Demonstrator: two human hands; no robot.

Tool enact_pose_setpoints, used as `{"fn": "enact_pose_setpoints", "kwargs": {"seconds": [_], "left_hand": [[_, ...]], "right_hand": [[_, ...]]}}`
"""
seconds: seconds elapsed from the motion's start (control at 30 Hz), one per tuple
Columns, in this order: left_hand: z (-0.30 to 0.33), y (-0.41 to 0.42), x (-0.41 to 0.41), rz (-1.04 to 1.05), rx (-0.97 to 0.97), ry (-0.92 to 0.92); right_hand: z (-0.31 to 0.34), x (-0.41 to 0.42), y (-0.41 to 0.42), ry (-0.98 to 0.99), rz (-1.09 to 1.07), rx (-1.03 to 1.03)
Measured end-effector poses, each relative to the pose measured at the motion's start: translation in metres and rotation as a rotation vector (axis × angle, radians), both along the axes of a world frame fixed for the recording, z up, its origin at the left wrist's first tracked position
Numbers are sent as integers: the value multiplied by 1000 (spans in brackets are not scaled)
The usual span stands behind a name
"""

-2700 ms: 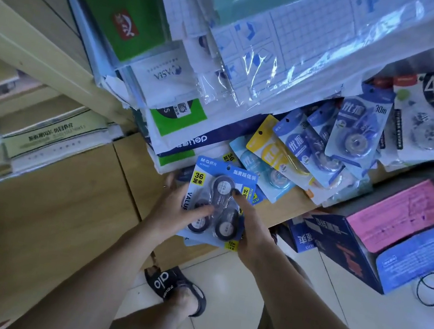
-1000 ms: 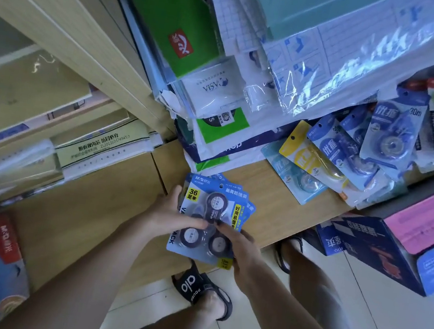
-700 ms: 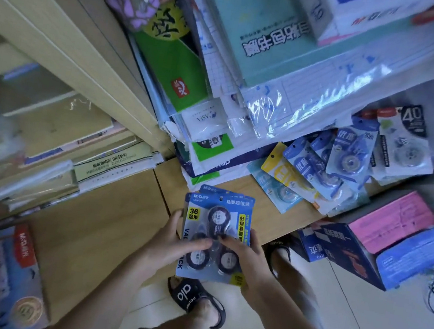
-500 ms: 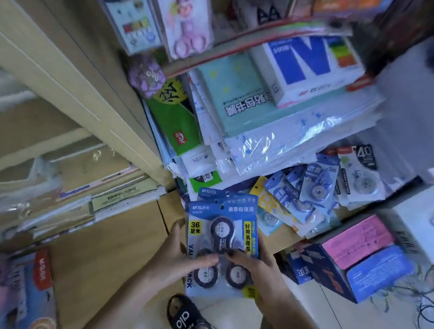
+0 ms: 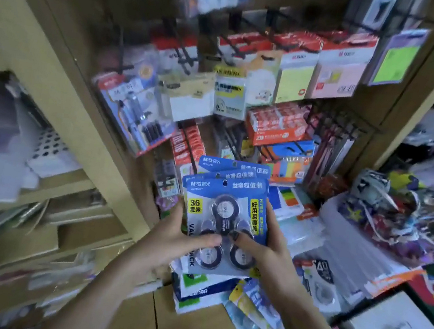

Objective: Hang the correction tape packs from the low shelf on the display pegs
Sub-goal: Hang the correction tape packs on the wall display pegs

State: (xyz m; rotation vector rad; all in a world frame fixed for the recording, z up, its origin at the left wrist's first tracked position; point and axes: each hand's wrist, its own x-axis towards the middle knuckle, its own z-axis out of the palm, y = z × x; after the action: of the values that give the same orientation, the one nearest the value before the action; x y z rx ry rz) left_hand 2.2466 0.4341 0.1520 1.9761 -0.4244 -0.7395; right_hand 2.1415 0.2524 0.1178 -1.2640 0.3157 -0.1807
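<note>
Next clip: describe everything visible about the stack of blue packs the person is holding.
The packs are a fanned stack of blue cards, several header edges showing behind the front one. The front pack has a hang hole at the top, white print, a yellow "36" label and three dark round tape dispensers under clear plastic. The stack stands roughly upright, facing the camera, raised in front of the pegs. The left hand and right hand grip its sides, thumbs across the front.

Both forearms raised, left hand and right hand each in a thumb-forward grip
</note>
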Motion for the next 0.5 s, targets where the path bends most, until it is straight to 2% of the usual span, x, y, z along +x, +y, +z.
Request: {"fn": "enact_pose_setpoints", "kwargs": {"seconds": [0.13, 0.23, 0.5], "left_hand": [[64, -12, 15, -70, -12, -149], [107, -23, 22, -25, -83, -226], [216, -50, 28, 129, -397, -484]], "right_hand": [[67, 21, -22, -139, 42, -79], [111, 36, -36, -219, 60, -116], [232, 71, -62, -495, 187, -237]]}}
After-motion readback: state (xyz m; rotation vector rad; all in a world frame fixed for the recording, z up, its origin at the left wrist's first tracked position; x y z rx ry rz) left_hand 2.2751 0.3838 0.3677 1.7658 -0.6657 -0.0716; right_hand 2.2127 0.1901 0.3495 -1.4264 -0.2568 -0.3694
